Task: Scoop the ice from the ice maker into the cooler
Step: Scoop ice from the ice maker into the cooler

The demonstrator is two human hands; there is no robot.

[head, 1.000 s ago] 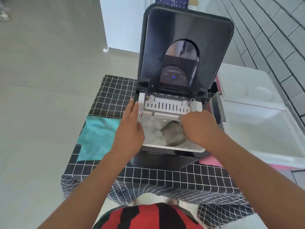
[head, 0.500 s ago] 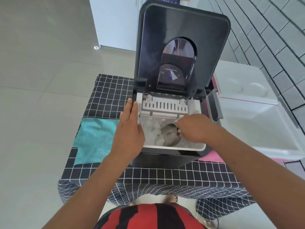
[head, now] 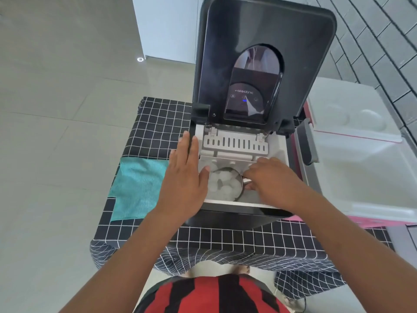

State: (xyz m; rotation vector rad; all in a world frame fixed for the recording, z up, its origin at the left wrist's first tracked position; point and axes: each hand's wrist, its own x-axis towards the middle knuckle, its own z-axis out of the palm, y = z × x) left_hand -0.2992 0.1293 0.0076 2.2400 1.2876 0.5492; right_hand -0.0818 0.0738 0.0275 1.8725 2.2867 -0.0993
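Black cloth with a white grid (head: pixel 158 123) covers the small table, hanging in folds over its near edge, and a teal towel (head: pixel 138 188) lies flat on it at nine o'clock from the ice maker (head: pixel 239 220). Pale glossy floor tiles (head: pixel 56 109) fill the room to the left; grey brick-pattern tiles (head: pixel 383 41) run along the right. The ice maker's dark lid (head: pixel 266 30) stands upright, its top edge cut off by the frame. At three o'clock sits the open white cooler (head: pixel 365 177), its far side out of frame. The left hand (head: pixel 185 177) lies flat, fingers spread wide, on the machine's left rim. The right hand (head: pixel 270 179) is closed around the handle of a metal scoop (head: pixel 239 188), which is full of ice (head: pixel 222 185) and sits inside the bin; the handle itself is hidden by the fingers.
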